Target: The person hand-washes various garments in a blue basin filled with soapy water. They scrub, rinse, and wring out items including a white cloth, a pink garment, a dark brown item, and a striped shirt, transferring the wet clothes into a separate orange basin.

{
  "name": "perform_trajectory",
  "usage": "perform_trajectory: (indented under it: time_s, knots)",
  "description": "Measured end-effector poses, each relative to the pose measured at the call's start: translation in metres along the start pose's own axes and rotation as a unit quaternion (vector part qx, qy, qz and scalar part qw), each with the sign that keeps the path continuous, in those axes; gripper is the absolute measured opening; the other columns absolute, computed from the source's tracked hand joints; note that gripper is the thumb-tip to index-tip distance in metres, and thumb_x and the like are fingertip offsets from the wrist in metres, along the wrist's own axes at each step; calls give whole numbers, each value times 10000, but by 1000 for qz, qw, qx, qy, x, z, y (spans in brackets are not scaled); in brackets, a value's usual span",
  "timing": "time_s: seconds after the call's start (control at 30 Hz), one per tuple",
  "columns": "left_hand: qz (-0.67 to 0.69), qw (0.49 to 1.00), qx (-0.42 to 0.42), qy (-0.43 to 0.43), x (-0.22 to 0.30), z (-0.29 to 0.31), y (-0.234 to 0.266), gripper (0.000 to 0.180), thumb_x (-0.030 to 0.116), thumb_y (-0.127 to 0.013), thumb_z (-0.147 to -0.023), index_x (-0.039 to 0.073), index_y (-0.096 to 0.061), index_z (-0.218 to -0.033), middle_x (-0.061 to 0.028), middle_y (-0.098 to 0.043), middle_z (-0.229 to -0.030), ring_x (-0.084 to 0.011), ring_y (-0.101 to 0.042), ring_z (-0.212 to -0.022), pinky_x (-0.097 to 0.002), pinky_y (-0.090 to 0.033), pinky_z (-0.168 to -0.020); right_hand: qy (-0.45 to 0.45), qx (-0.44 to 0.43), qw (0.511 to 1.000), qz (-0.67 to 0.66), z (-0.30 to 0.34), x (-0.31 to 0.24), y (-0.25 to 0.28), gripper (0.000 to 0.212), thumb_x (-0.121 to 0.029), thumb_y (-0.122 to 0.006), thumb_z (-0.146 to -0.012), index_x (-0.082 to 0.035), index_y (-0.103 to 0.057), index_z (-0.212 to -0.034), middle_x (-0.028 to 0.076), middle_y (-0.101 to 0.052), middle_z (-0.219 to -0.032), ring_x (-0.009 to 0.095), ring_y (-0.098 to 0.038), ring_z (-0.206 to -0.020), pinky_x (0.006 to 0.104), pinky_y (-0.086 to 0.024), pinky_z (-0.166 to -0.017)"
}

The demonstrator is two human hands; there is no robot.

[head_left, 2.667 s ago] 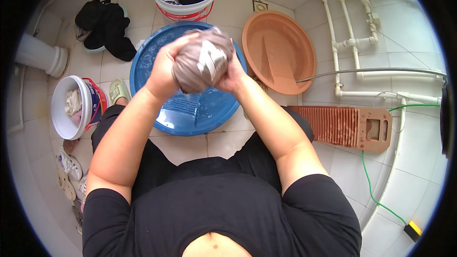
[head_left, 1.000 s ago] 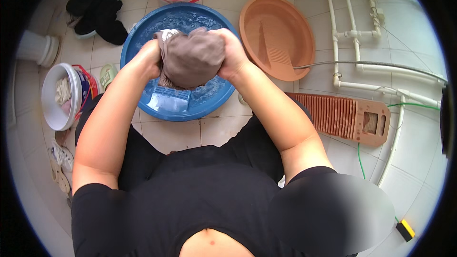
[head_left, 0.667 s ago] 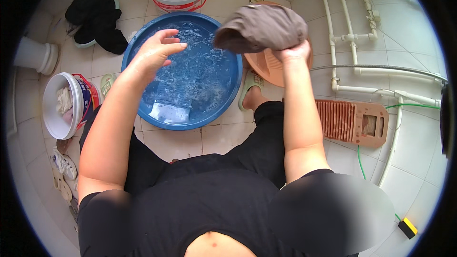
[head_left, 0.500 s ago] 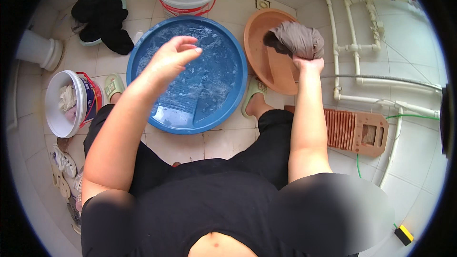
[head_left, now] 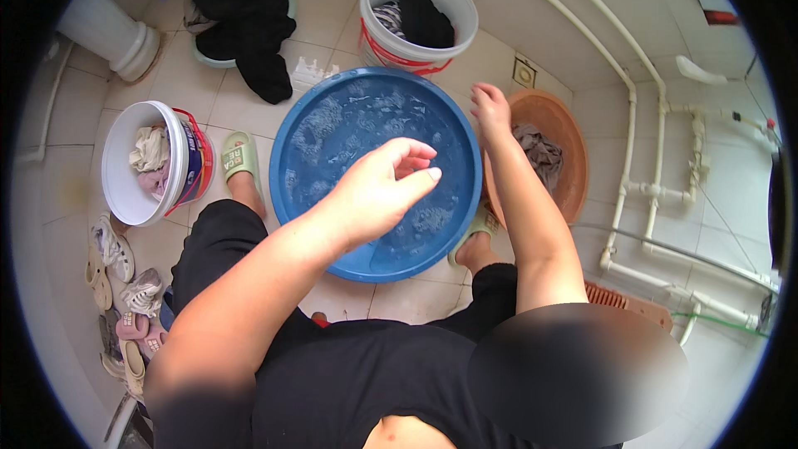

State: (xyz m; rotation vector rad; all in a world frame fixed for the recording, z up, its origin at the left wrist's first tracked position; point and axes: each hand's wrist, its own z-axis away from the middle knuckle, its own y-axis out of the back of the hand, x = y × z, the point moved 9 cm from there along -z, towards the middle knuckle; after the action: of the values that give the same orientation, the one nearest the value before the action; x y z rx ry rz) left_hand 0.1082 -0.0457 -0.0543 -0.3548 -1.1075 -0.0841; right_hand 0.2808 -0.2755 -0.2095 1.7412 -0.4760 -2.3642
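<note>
A wide blue basin (head_left: 287, 199) of sudsy water stands on the floor in front of me. My left hand (head_left: 384, 193) hovers above its near half, empty, the fingers loosely bent and apart from the thumb. My right hand (head_left: 492, 110) is in the air by the basin's right rim, holding nothing, its fingers slightly curled and apart. Below and right of it, a crumpled grey-brown garment (head_left: 542, 154) lies in the orange basin (head_left: 575, 129). My right forearm hides part of that basin.
Beyond the blue basin is a white bucket (head_left: 407, 56) with dark clothes. Black clothes (head_left: 245, 29) lie heaped at far left. Another bucket (head_left: 125, 166) with light cloth stands left, near several shoes (head_left: 133, 324). White pipes (head_left: 628, 141) and a brown washboard (head_left: 611, 295) are at right.
The grey-brown garment has left my right hand and now lies in the orange basin. My right hand has moved left, my left hand right and nearer. The whole view has shifted.
</note>
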Motion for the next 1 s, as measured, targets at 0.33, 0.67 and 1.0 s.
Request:
perform_trajectory:
  time_s: [0.33,0.67,1.0]
  knots:
    - [12,995,93,-35,18,-3,68,322,207,-566,-849,8,-504,-1094,-103,-544,-1060,-178,-504,-1018,-303,-394,-871,195,-60,876,437,-195,-61,-147,679,-384,-687,-661,-9,-480,-1186,218,-523,-1163,334,-495,-1096,378,-392,-925]
    - [119,988,94,23,16,-18,76,238,149,-517,-880,20,-514,-1080,-65,-557,-1071,-142,-503,-1011,-276,-385,-882,69,-86,938,327,-194,-32,-148,538,-283,-743,-557,50,-601,-955,197,-621,-950,289,-596,-921,312,-448,-816]
    - [115,990,80,19,15,-11,52,244,246,-493,-887,83,-547,-1059,-48,-584,-1067,-141,-524,-1005,-289,-384,-859,124,-209,940,-241,3,-122,-42,432,-33,-607,-707,0,-481,-1119,61,-573,-1029,162,-520,-976,282,-380,-872]
